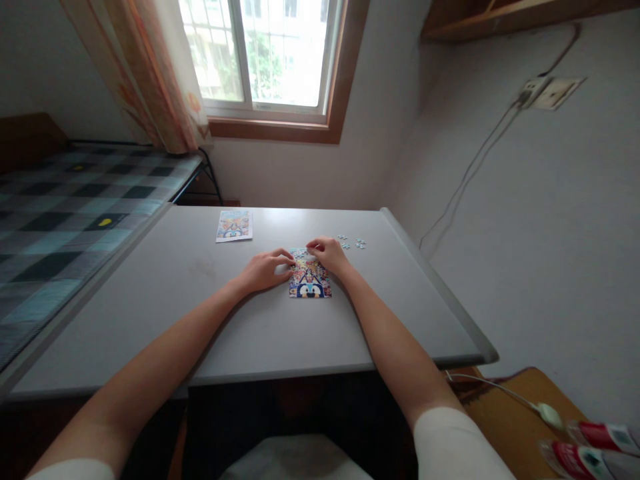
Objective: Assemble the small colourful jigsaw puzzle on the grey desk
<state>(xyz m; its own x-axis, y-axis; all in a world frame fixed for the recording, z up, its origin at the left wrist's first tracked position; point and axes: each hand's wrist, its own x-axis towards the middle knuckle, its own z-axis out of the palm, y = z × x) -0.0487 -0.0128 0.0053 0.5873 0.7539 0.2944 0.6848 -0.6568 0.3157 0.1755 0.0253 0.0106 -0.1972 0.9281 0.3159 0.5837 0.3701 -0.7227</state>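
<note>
A small colourful jigsaw puzzle (310, 280) lies flat on the grey table (225, 320). My left hand (265, 270) rests on the table at the puzzle's left edge, fingers curled and touching it. My right hand (327, 252) sits at the puzzle's top right corner, fingers pinched together on the upper rows; whether a piece is between them I cannot make out. A few loose puzzle pieces (353, 242) lie just right of my right hand. A printed picture card (234, 225) lies further back on the left.
A bed with a checked cover (65, 213) runs along the table's left side. Behind are a window (260, 53) and a curtain (150, 80). At the lower right, a wooden stool (520, 413) holds a white cable and red-labelled packets (595, 447).
</note>
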